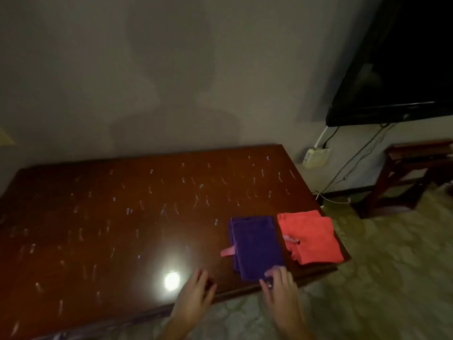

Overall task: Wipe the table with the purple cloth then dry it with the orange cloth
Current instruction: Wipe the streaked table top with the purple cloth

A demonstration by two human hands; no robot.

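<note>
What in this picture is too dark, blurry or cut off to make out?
- Head view, right hand: motion blur hides whether it grips the purple cloth.
- Table: its left end runs off the frame; the pale streaks are smeared, so what they are is unclear.
- Orange cloth: folds hide its underside.

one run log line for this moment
phase: reach | right hand: at purple cloth | left hand: on table | orange cloth: untouched

right hand (279, 283) touching purple cloth (256, 246) near edge; orange cloth (311, 235) beside it; left hand (196, 289) on table (98, 217).
</note>
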